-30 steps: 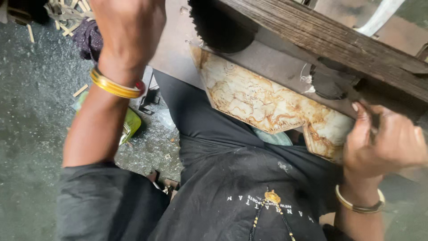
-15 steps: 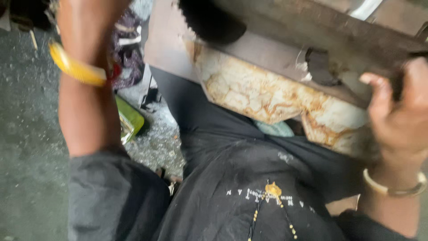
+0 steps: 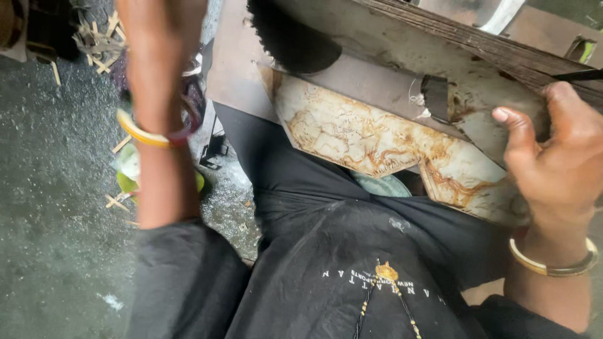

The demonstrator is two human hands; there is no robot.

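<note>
My right hand (image 3: 562,160) is curled around the near edge of a long worn wooden board (image 3: 477,47), thumb pointing up; a gold bangle sits on that wrist. The board lies across a metal saw table, next to a dark toothed circular saw blade (image 3: 292,41). Below the board hangs a rust-stained metal plate (image 3: 358,135). My left hand (image 3: 160,56) reaches up and away at the top left, blurred, with its fingers cut off by the frame's edge. It has a yellow bangle on the wrist. I cannot see what it touches. My black shirt fills the lower middle.
The grey concrete floor (image 3: 56,207) on the left is dusted with sawdust and small wood splinters. A green object (image 3: 129,182) lies behind my left forearm. Cut sticks (image 3: 100,34) and dark clutter sit at the top left. A pale curved strip (image 3: 502,16) shows at the top right.
My left arm has swung left and further up, so its fingers have left the frame. My right hand has shifted up along the board's edge. The view has tilted and come closer.
</note>
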